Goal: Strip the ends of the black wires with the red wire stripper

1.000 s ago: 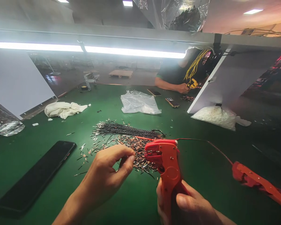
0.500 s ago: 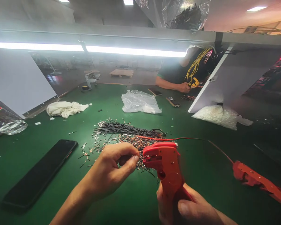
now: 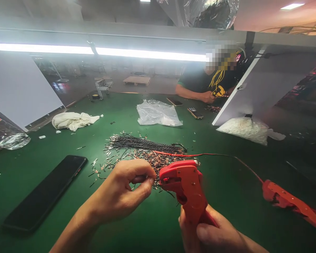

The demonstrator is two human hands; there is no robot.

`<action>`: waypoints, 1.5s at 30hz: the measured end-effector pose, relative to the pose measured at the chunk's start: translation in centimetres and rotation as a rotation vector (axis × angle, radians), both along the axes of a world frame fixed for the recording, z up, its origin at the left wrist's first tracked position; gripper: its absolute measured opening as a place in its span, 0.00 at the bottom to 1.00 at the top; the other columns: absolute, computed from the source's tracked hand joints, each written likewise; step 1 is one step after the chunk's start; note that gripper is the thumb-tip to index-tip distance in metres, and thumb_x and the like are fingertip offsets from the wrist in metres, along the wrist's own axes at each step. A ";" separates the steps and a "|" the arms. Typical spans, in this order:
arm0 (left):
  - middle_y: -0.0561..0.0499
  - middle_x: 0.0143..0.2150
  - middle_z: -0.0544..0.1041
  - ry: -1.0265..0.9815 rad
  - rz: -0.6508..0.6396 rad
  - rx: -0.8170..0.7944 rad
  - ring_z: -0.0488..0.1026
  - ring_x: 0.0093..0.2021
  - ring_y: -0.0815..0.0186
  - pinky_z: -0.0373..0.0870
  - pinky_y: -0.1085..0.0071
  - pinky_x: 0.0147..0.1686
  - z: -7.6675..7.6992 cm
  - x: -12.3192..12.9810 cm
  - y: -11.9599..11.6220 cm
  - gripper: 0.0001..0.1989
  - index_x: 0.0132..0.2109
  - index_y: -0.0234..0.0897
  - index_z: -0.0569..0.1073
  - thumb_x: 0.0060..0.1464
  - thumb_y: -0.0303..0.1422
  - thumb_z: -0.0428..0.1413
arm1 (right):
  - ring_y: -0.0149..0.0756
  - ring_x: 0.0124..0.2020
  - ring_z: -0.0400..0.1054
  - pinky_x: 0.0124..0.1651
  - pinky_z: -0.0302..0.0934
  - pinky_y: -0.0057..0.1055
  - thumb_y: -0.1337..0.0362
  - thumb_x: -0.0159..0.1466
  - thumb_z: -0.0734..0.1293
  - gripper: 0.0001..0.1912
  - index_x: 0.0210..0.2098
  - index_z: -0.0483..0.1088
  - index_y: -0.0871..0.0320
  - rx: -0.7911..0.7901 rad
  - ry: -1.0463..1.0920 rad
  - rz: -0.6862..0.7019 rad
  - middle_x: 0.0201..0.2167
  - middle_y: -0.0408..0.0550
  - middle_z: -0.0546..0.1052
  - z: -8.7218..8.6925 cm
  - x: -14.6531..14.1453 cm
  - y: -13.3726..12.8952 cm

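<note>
My right hand (image 3: 213, 230) is wrapped round the handle of a red wire stripper (image 3: 192, 189), its jaws pointing left. Thumb and forefinger of my left hand (image 3: 133, 188) are pinched together just left of those jaws; what they hold is too small to make out. Behind both hands lies a bundle of black wires (image 3: 142, 143) with bare ends at the left. Copper and black wire scraps (image 3: 158, 160) are heaped in front of the bundle. A thin red wire (image 3: 179, 154) runs from the heap to a second red tool (image 3: 292, 202) at the right.
A black phone (image 3: 46, 193) lies at the left, a white cloth (image 3: 73, 121) beyond it. Farther back are a clear plastic bag (image 3: 158, 113) and two smaller phones. A filled bag (image 3: 244, 130) sits by the right panel. Across the table, a person holds a yellow tool (image 3: 219, 91).
The thin dark wire between my left fingertips and the stripper jaws no longer shows. The stripper has shifted slightly left. Across the table, the person's head has come into view.
</note>
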State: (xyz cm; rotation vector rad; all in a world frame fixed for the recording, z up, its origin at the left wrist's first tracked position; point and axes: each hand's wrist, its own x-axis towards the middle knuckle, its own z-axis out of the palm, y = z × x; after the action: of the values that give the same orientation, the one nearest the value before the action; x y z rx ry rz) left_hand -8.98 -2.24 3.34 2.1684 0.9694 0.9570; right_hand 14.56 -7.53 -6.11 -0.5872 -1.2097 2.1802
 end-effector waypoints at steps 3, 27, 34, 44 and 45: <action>0.57 0.23 0.66 0.015 -0.016 -0.021 0.59 0.24 0.75 0.57 0.79 0.22 0.2 0.0 0.1 0.09 0.28 0.36 0.70 0.51 0.21 0.49 | 0.25 0.19 0.56 0.22 0.50 0.23 0.48 0.58 0.68 0.21 0.26 0.66 0.61 -0.033 0.010 -0.014 0.18 0.40 0.65 -0.2 0.1 -0.2; 0.57 0.25 0.70 0.055 0.161 0.212 0.65 0.25 0.75 0.61 0.77 0.25 -2.4 -0.5 0.2 0.07 0.34 0.38 0.71 0.58 0.23 0.52 | 0.37 0.31 0.67 0.39 0.62 0.37 0.46 0.59 0.67 0.22 0.41 0.70 0.59 0.011 0.037 -0.187 0.30 0.49 0.73 2.1 0.8 0.6; 0.55 0.24 0.66 0.255 0.136 0.531 0.60 0.26 0.69 0.56 0.71 0.26 -4.2 2.2 -0.7 0.07 0.33 0.36 0.72 0.57 0.22 0.54 | 0.37 0.37 0.65 0.43 0.60 0.36 0.58 0.63 0.68 0.11 0.43 0.68 0.53 0.232 -0.287 -0.654 0.37 0.46 0.72 2.8 1.9 1.7; 0.54 0.24 0.64 0.382 -0.012 0.665 0.55 0.26 0.66 0.50 0.67 0.29 -5.1 5.1 -1.3 0.12 0.28 0.36 0.67 0.60 0.22 0.50 | 0.33 0.30 0.61 0.37 0.59 0.32 0.63 0.58 0.67 0.09 0.36 0.64 0.58 0.239 -0.445 -0.585 0.29 0.42 0.68 3.4 0.2 1.8; 0.54 0.24 0.64 0.382 -0.019 0.666 0.55 0.26 0.66 0.50 0.66 0.29 -5.2 5.0 -1.3 0.12 0.28 0.36 0.67 0.60 0.23 0.50 | 0.33 0.30 0.61 0.37 0.59 0.32 0.64 0.57 0.67 0.08 0.35 0.64 0.58 0.250 -0.466 -0.588 0.29 0.42 0.67 3.4 0.1 1.8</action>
State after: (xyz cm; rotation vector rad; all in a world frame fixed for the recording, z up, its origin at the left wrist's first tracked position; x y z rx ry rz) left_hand -3.96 -3.51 -1.86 2.9956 0.8705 0.9689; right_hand 14.65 -5.71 -2.74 -1.2090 -1.3004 1.4170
